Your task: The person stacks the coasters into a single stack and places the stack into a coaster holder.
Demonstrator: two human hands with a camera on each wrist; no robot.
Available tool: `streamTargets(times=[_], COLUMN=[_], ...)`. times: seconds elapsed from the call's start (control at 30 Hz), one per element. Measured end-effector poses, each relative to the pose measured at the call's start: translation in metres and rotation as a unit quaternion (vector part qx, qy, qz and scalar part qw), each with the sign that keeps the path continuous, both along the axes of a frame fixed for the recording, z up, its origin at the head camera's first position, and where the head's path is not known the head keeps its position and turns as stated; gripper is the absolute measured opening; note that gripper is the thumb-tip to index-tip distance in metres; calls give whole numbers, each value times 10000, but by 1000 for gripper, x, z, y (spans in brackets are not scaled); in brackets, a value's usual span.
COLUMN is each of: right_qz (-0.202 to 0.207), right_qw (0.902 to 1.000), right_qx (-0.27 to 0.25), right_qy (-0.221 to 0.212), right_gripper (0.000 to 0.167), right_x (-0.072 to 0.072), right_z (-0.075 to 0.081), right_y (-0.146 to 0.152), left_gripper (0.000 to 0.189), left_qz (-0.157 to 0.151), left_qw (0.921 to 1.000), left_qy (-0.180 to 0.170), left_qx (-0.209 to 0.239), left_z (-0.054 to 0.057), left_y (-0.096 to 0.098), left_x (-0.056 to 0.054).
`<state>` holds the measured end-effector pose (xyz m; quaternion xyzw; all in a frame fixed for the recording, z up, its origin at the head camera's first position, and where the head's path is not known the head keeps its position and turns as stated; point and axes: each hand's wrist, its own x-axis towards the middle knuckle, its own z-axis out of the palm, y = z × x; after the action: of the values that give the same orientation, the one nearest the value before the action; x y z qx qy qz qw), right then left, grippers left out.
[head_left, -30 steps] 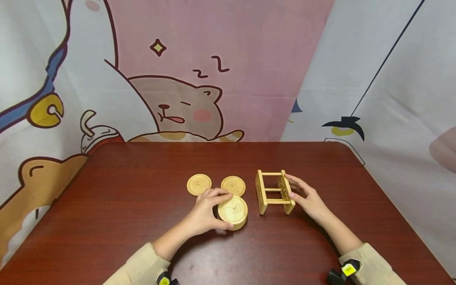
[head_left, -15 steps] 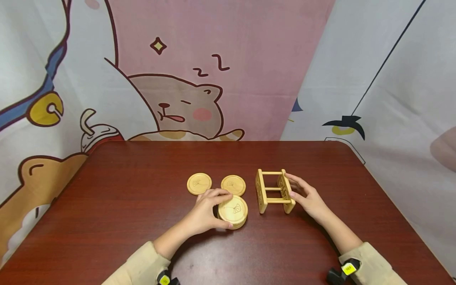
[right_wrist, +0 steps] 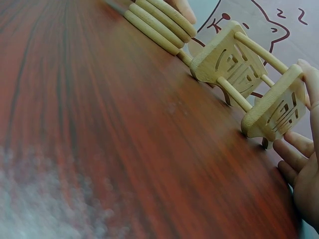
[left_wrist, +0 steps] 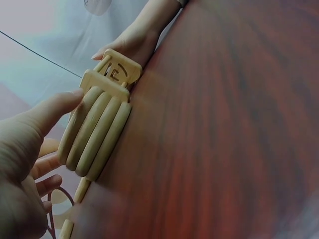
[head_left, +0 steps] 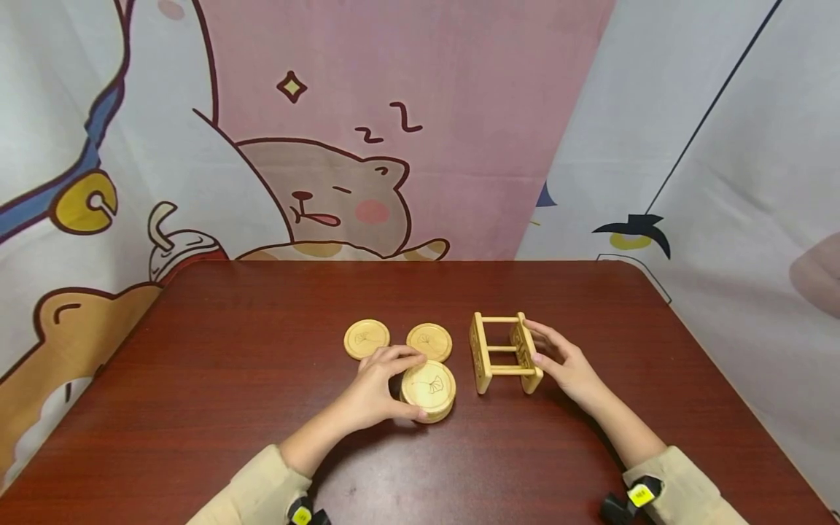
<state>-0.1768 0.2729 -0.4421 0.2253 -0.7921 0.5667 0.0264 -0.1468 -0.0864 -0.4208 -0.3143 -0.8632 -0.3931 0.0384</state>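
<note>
**Both hands on the wooden set: left on stack, right on rack**

Left hand (head_left: pixel 375 391) was curved into a C around the coaster stack (head_left: pixel 429 388): thumb at the near rim, fingers at the far rim, gripping from the left. Wrist roughly in line with the forearm, which came in from the lower left. Left wrist view had four discs piled flush.

Right hand (head_left: pixel 572 372) came in from the lower right and held the rack (head_left: pixel 502 348) by its right end panel. Thumb and index stood apart, thumb tip around mid top edge, index tip at the far corner. Other fingers curved in low beside that panel, per the right wrist view. How hard it pressed, I couldn't tell.

Rack stood upright just right of the stack, a gap between them: two cut-out end panels joined by rods.

Behind the stack, two loose coasters lay flat: the left coaster (head_left: pixel 367 339) and the right coaster (head_left: pixel 429 341), side by side with a gap. Leaf engraving on each, also on the stack's top disc.

All on a red-brown table (head_left: pixel 262 350). Cartoon-printed backdrop (head_left: pixel 459 87) hung beyond.
</note>
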Motion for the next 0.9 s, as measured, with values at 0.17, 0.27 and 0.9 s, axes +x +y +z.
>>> streamTargets(times=[0.17,0.27,0.9], right_qz=[19,9,-10], right_qw=[10000,10000,10000], right_qx=[-6,13,20], right_qy=[-10,-15,-2], right_gripper=[51,51,51], right_x=[0,0,1], right_z=[-1,-1,0], right_y=[0,1,0], left_gripper=[77,77,76], left_qz=[133,219,963], left_qw=[9999,9996,9949], left_qy=[-29,-80,18], left_qx=[78,140,305], left_z=[3,6,9], left_y=[-5,-9,-38], left_x=[-3,-5,-26])
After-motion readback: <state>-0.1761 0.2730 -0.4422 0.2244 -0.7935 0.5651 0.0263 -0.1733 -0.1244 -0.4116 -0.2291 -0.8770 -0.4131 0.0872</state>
